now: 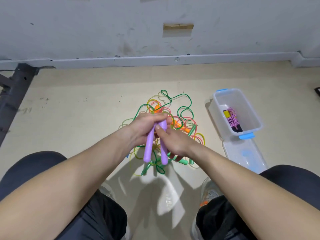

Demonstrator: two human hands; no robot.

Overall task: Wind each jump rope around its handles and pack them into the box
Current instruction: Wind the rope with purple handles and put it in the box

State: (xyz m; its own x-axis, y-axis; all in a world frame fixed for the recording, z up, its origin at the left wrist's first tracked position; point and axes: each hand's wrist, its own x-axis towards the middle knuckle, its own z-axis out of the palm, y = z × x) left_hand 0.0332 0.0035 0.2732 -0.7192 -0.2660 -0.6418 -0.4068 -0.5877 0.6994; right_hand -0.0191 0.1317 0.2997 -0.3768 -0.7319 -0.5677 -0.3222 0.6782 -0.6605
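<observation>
Two purple jump-rope handles (149, 144) hang side by side, pointing down, over a tangled pile of ropes (183, 118) on the floor. My left hand (147, 125) is closed around their upper ends. My right hand (174, 141) touches the right handle with its thumb and fingers. A yellow-green rope trails from the handles into the pile. The pile holds green, pink, yellow and orange ropes with orange and green handles. A clear plastic box (249, 108) with blue clips stands to the right, holding one wound pink rope (232, 119).
The box's clear lid (245, 155) lies flat on the floor just in front of the box. My knees and shoes frame the bottom of the view. A dark metal frame (15, 89) stands at the far left. A grey wall runs along the back.
</observation>
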